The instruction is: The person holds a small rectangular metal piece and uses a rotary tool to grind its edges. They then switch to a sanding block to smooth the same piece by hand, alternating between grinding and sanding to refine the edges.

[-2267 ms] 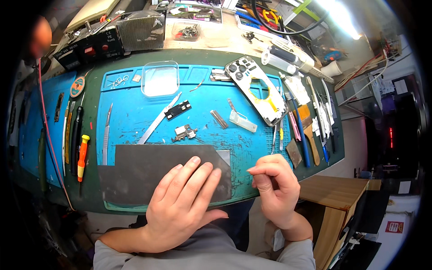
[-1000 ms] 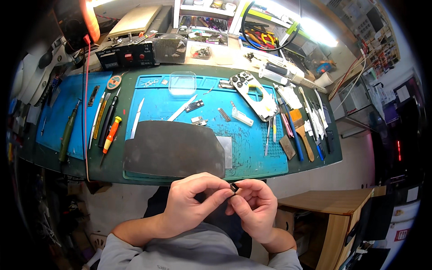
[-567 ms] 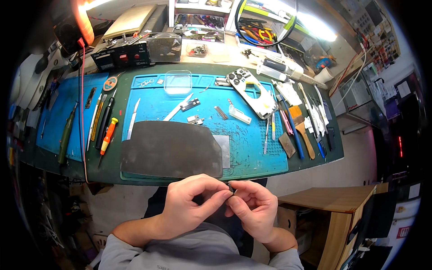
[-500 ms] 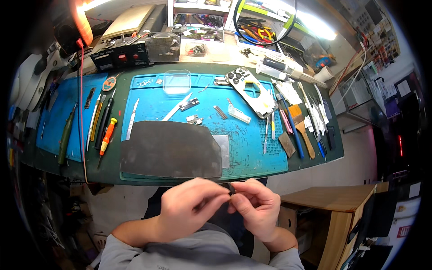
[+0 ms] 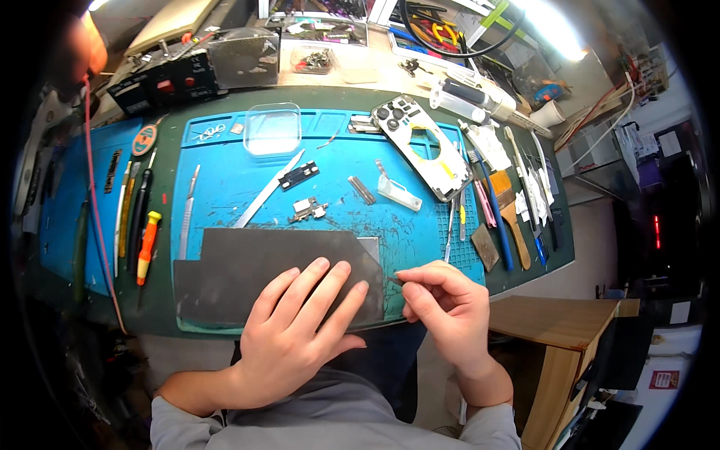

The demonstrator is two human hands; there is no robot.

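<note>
My left hand (image 5: 300,326) lies over the front of a dark grey sheet (image 5: 277,255), its fingers spread and nothing held. Just right of the sheet, my right hand (image 5: 446,307) is closed in a pinch. A small dark piece (image 5: 394,280) pokes from its fingertips, too small to name. The sheet rests on a blue work mat (image 5: 225,172) and partly covers a light metal plate (image 5: 370,245). Beyond it are small metal parts (image 5: 309,210), a black connector-like part (image 5: 298,175) and a flat blade (image 5: 270,189).
A phone housing (image 5: 420,142) lies at the back right of the mat, near a clear plastic box (image 5: 274,129). Brushes and tools, one a wooden-handled brush (image 5: 510,217), line the right. An orange-handled screwdriver (image 5: 148,247) and several slim tools lie left.
My hands have parted from their shared hold on the small dark piece. The left has spread open over the sheet; the right has moved forward, still pinching. The whole view has shifted.
</note>
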